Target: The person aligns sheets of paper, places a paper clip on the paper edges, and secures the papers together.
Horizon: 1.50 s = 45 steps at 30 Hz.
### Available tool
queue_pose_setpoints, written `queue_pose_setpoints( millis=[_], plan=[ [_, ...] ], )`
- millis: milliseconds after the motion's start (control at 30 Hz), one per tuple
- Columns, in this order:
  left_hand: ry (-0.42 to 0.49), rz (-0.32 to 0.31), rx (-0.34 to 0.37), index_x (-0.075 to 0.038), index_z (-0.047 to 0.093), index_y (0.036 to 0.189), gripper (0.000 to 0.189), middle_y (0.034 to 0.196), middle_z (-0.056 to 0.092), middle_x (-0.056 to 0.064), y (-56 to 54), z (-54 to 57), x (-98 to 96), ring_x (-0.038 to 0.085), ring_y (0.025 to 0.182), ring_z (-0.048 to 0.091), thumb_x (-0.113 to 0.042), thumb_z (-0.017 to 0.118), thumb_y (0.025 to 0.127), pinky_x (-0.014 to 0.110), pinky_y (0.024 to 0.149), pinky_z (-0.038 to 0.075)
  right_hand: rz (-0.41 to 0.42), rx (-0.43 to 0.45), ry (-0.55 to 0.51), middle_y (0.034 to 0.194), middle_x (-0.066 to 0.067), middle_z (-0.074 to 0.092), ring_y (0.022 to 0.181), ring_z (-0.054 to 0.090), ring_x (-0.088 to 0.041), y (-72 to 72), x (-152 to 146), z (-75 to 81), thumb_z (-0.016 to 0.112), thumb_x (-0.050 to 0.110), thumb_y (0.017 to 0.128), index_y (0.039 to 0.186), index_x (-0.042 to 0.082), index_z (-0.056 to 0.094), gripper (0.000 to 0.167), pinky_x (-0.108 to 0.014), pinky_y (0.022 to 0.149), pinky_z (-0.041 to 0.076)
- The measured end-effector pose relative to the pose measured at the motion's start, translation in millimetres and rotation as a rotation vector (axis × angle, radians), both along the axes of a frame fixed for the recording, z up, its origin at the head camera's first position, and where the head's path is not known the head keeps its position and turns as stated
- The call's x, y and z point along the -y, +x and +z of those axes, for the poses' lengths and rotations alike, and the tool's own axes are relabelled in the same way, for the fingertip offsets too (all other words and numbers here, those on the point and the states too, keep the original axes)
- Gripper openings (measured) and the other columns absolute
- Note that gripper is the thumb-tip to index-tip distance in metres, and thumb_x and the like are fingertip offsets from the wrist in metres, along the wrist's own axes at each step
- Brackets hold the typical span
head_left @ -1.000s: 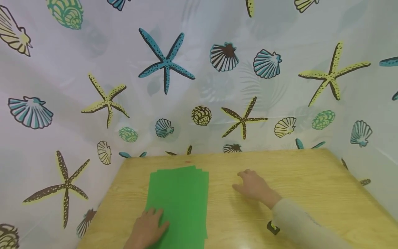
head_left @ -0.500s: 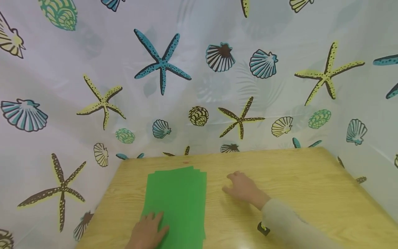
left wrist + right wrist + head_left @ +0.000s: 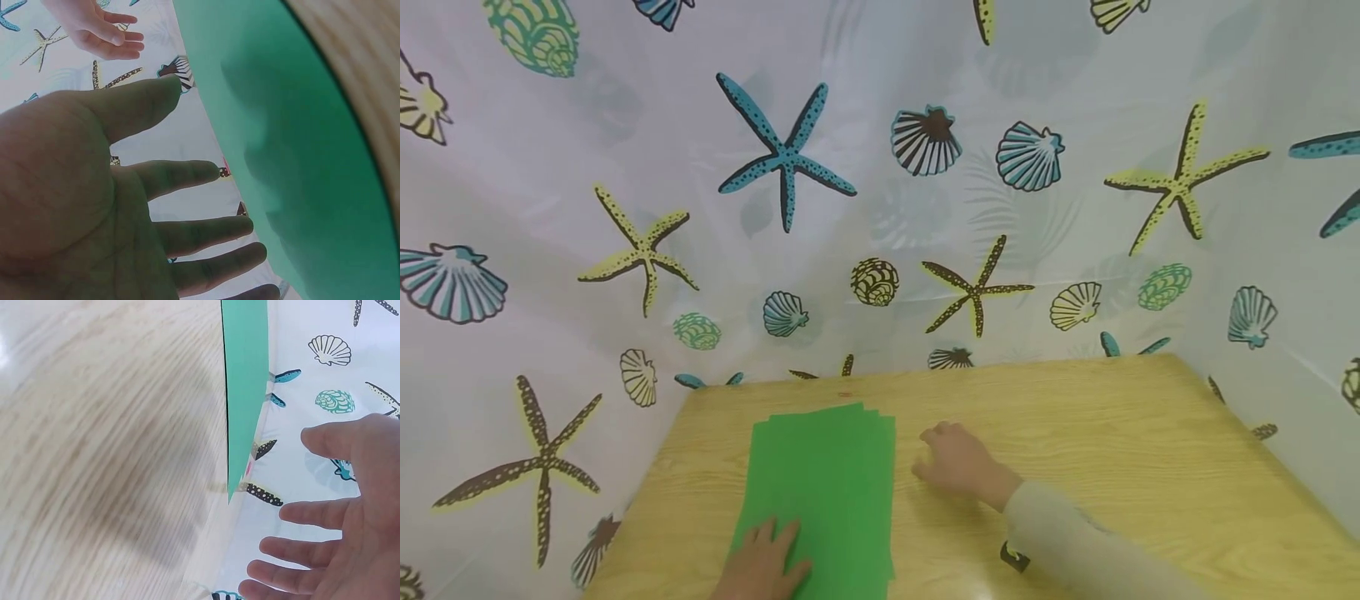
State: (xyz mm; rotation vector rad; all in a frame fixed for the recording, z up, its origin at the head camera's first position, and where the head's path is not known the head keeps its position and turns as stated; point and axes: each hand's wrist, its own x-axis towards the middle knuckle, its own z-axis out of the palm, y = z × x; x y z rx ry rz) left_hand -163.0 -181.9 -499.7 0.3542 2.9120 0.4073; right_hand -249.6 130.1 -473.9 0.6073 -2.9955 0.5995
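Several green sheets of paper [image 3: 823, 475] lie in a slightly fanned stack on the wooden table, left of its middle. My left hand [image 3: 763, 560] is over the stack's lower left part with its fingers spread; the left wrist view shows its palm [image 3: 56, 187] and straight fingers just over the green surface. To the right of the stack, my right hand [image 3: 961, 463] hovers over bare wood, fingers loosely extended toward the paper's right edge. In the right wrist view the right hand [image 3: 362, 519] holds nothing, and the paper's edge [image 3: 245, 381] stands beyond it.
A small black object with a yellow mark [image 3: 1015, 557] shows under the right sleeve [image 3: 1075, 533]. White fabric [image 3: 880, 208] printed with starfish and shells hangs behind and on both sides of the wooden table [image 3: 1097, 433]. A small red mark sits near the table's back edge.
My right hand has moved left, closer to the green paper's right edge. The left hand has stayed over the stack, shifting only slightly. The whole view has drifted a little.
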Motion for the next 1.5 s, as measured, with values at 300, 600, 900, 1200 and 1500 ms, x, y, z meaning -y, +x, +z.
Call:
queue_pose_setpoints(
  millis=[300, 600, 900, 1200, 1500],
  plan=[
    [-0.025, 0.002, 0.020, 0.001, 0.053, 0.128, 0.062, 0.128, 0.045, 0.033, 2.7, -0.7, 0.7, 0.054, 0.116, 0.042, -0.039, 0.068, 0.084, 0.067, 0.089, 0.040, 0.059, 0.010, 0.028, 0.120, -0.024, 0.054, 0.109, 0.051, -0.042, 5.6, 13.9, -3.9, 0.062, 0.034, 0.087, 0.123, -0.004, 0.056, 0.053, -0.052, 0.085, 0.050],
    [-0.026, -0.008, -0.018, 0.003, 0.053, 0.127, 0.063, 0.127, 0.046, 0.034, 6.0, -2.8, 0.8, 0.053, 0.115, 0.044, -0.040, 0.068, 0.083, 0.066, 0.088, 0.041, 0.088, 0.016, 0.067, 0.121, -0.021, 0.055, 0.110, 0.052, -0.037, 8.1, 30.4, 0.2, 0.061, 0.031, 0.087, 0.123, -0.006, 0.056, 0.051, -0.047, 0.088, 0.050],
    [0.003, -0.022, -0.041, 0.004, 0.055, 0.124, 0.060, 0.126, 0.046, 0.036, 7.2, -1.8, 1.4, 0.055, 0.114, 0.044, -0.037, 0.069, 0.083, 0.066, 0.087, 0.042, 0.100, 0.012, 0.122, 0.127, -0.019, 0.052, 0.116, 0.050, -0.034, 6.0, 41.1, -1.0, 0.062, 0.036, 0.087, 0.126, -0.001, 0.055, 0.055, -0.044, 0.092, 0.049],
    [-0.003, -0.021, -0.031, 0.004, 0.055, 0.124, 0.061, 0.128, 0.044, 0.036, 4.6, -5.3, 2.5, 0.055, 0.114, 0.042, -0.036, 0.072, 0.081, 0.066, 0.085, 0.043, 0.115, -0.002, 0.137, 0.125, -0.016, 0.053, 0.114, 0.049, -0.030, 4.1, 50.3, 4.1, 0.063, 0.039, 0.087, 0.125, 0.002, 0.057, 0.053, -0.041, 0.093, 0.048],
    [0.002, -0.008, -0.017, 0.004, 0.054, 0.125, 0.062, 0.130, 0.042, 0.035, 4.2, -11.0, 1.3, 0.055, 0.116, 0.041, -0.036, 0.072, 0.081, 0.065, 0.087, 0.042, 0.155, -0.031, 0.178, 0.125, -0.015, 0.054, 0.115, 0.050, -0.031, 0.0, 58.6, 3.8, 0.063, 0.040, 0.088, 0.124, 0.002, 0.058, 0.052, -0.041, 0.095, 0.047]
  ],
)
